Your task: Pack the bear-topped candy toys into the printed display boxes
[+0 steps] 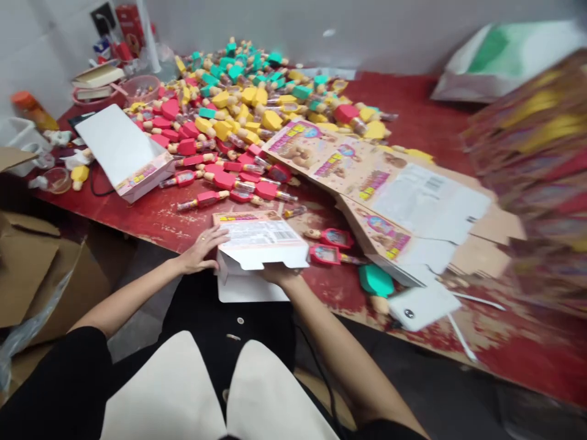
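Note:
A printed cardboard box (262,237) with an unclosed end flap tilts at the table's front edge, just above my lap. My left hand (202,249) grips its left side, fingers on the top edge and thumb lower down. My right hand (279,275) reaches into or under the near opening, and its fingers are hidden by the box. A white flap (247,292) hangs below the opening. Just beyond the box lie red toy pieces with clear tubes (224,181). Two red-framed pieces (331,245) rest to its right.
A large pile of green, yellow and red toys (247,104) covers the back. Flat printed cartons (362,177) are stacked at right, near a white phone (424,304) with a white cable. Another box (126,153) stands at left. Blurred bagged toys (550,165) rise at far right.

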Available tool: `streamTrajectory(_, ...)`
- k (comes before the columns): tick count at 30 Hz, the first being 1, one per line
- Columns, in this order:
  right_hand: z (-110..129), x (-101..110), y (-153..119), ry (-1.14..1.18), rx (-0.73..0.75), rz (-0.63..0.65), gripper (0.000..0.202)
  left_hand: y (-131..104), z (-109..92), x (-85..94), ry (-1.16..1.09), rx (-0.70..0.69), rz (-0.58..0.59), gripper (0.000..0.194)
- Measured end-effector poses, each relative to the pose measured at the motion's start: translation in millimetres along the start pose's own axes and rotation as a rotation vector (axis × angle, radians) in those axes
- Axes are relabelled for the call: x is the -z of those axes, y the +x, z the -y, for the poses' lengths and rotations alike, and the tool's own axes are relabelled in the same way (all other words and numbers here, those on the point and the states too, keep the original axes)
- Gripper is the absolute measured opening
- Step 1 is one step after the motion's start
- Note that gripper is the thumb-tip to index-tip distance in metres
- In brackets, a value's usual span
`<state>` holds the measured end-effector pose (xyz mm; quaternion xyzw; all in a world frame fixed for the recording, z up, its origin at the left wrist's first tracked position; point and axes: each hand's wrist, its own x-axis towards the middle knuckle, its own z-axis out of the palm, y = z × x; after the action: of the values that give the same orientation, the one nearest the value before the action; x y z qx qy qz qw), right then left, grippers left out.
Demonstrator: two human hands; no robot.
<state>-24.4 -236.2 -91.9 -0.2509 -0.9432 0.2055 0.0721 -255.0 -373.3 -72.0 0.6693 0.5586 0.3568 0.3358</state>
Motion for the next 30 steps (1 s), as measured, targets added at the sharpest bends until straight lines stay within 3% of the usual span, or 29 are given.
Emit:
streamTrajectory(4, 18, 2, -10, -0.014, -0.078, -0.043, 0.057, 18, 21, -3.8, 0.082, -0.088, -0.170, 0.062)
streamTrajectory(7, 23, 5, -51, -0.006, -0.051, -0.100, 0.046, 35, 21, -0.2, 0.058, -0.126, -0.301, 0.046)
streamTrajectory(10, 11, 26, -90, 0.074, -0.136, -0.442, 0.048, 46, 1, 13.9, 0.033, -0.107, -0.376, 0.040)
streamTrajectory(12, -3, 52, -89, 0.185, -0.248, -0.653, 0.060, 52, -21, 27.6, -0.009, -0.020, -0.385, 0.037)
streamTrajectory(13, -9, 67, -80, 0.264, -0.258, -0.669, 0.064, 55, -32, 34.2, -0.057, 0.042, -0.378, 0.037)
streamTrajectory(16, -14, 103, -43, 0.529, -0.104, -0.485, 0.069, 59, -57, 47.0, -0.264, 0.223, -0.359, 0.041)
streamTrajectory(19, -8, 106, -24, 0.663, -0.042, -0.376, 0.076, 58, -64, 46.9, -0.359, 0.322, -0.383, 0.042)
streamTrajectory(25, -14, 74, -49, 0.718, -0.106, -0.362, 0.067, 60, -66, 35.5, -0.170, 0.260, -0.433, 0.026)
streamTrajectory(30, -21, 96, -59, 0.817, -0.112, -0.258, 0.067, 73, -71, 23.7, -0.328, 0.208, -0.407, 0.021)
